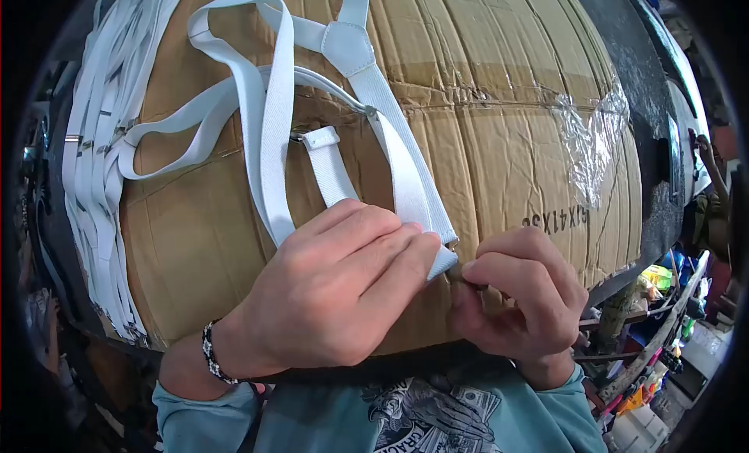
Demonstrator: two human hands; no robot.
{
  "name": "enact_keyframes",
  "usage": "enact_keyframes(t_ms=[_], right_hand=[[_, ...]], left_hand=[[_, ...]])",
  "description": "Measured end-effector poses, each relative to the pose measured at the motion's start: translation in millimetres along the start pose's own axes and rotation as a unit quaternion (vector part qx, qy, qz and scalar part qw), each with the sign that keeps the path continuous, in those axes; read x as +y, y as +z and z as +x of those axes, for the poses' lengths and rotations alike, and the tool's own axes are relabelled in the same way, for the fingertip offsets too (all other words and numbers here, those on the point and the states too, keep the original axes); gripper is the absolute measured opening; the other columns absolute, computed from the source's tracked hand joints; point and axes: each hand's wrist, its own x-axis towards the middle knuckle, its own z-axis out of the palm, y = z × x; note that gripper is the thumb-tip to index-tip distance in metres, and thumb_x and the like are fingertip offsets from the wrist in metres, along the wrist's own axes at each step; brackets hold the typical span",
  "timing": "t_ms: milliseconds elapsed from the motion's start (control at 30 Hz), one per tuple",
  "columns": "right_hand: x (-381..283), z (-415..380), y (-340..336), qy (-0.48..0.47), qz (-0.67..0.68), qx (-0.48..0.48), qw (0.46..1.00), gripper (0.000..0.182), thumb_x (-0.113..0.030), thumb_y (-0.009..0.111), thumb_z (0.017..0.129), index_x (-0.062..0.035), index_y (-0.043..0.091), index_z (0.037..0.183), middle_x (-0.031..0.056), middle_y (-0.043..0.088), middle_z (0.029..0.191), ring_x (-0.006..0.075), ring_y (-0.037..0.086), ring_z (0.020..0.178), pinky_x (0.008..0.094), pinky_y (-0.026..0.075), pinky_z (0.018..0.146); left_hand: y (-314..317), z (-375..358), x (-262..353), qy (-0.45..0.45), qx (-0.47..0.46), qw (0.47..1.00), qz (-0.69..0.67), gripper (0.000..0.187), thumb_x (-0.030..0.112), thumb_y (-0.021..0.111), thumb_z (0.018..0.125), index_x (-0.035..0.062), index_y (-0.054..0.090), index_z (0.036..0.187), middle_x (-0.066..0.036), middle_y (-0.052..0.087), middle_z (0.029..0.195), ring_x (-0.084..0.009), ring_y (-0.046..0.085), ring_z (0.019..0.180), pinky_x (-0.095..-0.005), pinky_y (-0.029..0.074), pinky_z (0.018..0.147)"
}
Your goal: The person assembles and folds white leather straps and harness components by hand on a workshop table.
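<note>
The straps (278, 141) are white, the cardboard (515, 156) brown with black lettering (555, 220), the shirt (312, 422) teal with a black-and-white print (433, 414), the bracelet (209, 353) black (with a small white pattern)

The white suspenders (277, 125) and cardboard (515, 164) are brightly lit; glare is thrown back by crinkled clear tape (589, 152). Straight edges are bowed by fisheye distortion, and the corners are blackened.
</note>
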Motion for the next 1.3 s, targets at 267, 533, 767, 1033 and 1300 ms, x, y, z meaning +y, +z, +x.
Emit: enact_keyframes(t_ms=[267, 533, 767, 1033, 1300], right_hand=[[-6, 3, -5, 0.000, 0.013, 0.026, 1.000, 0.025, 0.006, 0.076, 0.072, 0.0005, 0.070, 0.095, 0.0131, 0.066, 0.085, 0.0232, 0.067, 0.065, 0.0307, 0.053, 0.054], [-7, 3, -4, -0.073, -0.001, -0.034, 0.997, 0.033, -0.004, 0.073, 0.067, 0.0045, 0.071, 0.099, 0.0152, 0.065, 0.090, 0.0208, 0.064, 0.067, 0.0296, 0.051, 0.054], [17, -3, -17, 0.004, -0.057, 0.015, 0.998, 0.021, 0.010, 0.074, 0.073, 0.0030, 0.066, 0.092, 0.0126, 0.065, 0.086, 0.0191, 0.062, 0.066, 0.0279, 0.048, 0.054], [13, -12, -14, 0.158, 0.223, 0.100, 0.957, 0.029, 0.011, 0.063, 0.089, 0.0074, 0.051, 0.116, 0.0179, 0.064, 0.102, 0.0156, 0.067, 0.085, 0.0243, 0.054, 0.071], [9, -8, -11, 0.182, 0.173, 0.090, 0.964, 0.024, 0.012, 0.066, 0.088, 0.0091, 0.064, 0.111, 0.0137, 0.067, 0.099, 0.0126, 0.068, 0.083, 0.0221, 0.055, 0.071]], left_hand=[[3, -3, 0, 0.002, 0.016, 1.000, -0.009, 0.039, -0.002, 0.084, 0.066, -0.0098, 0.071, 0.102, -0.015, 0.072, 0.087, -0.0292, 0.070, 0.078, -0.0358, 0.055, 0.063], [1, -1, -2, -0.006, 0.006, 1.000, -0.024, 0.038, 0.000, 0.083, 0.067, -0.0089, 0.072, 0.102, -0.015, 0.072, 0.087, -0.0293, 0.070, 0.077, -0.0358, 0.055, 0.063], [-5, 3, 1, -0.051, -0.004, 0.998, -0.030, 0.031, -0.002, 0.085, 0.071, -0.0052, 0.074, 0.100, -0.012, 0.072, 0.085, -0.0254, 0.070, 0.075, -0.0325, 0.054, 0.062], [-7, 3, -5, -0.096, -0.001, 0.991, -0.098, 0.026, 0.000, 0.085, 0.076, -0.0021, 0.077, 0.101, -0.011, 0.072, 0.082, -0.0224, 0.070, 0.072, -0.0305, 0.053, 0.059], [-8, 2, -6, -0.109, 0.001, 0.988, -0.112, 0.024, 0.000, 0.084, 0.077, -0.0022, 0.077, 0.100, -0.011, 0.072, 0.081, -0.0205, 0.069, 0.070, -0.0293, 0.052, 0.057]])
